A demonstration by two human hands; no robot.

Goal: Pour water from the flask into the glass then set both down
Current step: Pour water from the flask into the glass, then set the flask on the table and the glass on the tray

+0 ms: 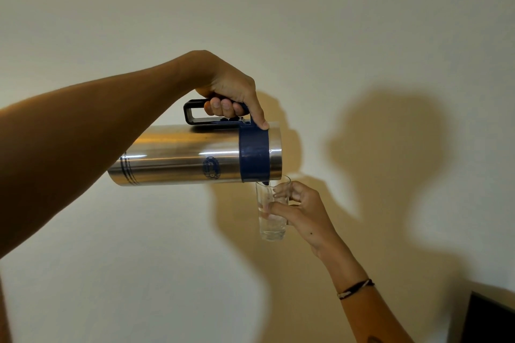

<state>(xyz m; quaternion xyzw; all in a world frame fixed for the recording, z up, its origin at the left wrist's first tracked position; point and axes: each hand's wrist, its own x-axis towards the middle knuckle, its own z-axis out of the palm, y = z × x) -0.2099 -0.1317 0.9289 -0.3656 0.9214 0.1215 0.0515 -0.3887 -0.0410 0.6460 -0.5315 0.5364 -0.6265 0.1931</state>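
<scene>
Right now you're holding the flask (195,154) up in the air with your left hand (231,92), fingers (223,107) curling through the dark handle (195,111) on top, thumb pressing down onto the blue band (255,153) near the mouth. Flask is lying almost horizontal, steel body running left to right, base end pointing back toward your left forearm, mouth end tipping slightly down to the right. A blue logo (211,167) is showing on the side, and thin dark rings are circling the base end.

Your right hand (302,211) is gripping the glass (271,209) from the right side, thumb and fingers closing around its upper half. Glass is sitting upright, directly below the flask's mouth, its rim just under the lower lip and looking like it's touching or nearly touching; can't tell which. Some clear water is sitting in the lower part of the glass. The stream itself is too faint to make out.

Both things are hanging in mid-air in front of a plain pale wall (334,22), with your arm and hand shadows falling on it to the right. You're wearing a thin dark-and-light cord bracelet (355,289) on the right wrist. A dark flat-edged object (490,320) is poking in at the bottom right corner, too cropped to identify.
</scene>
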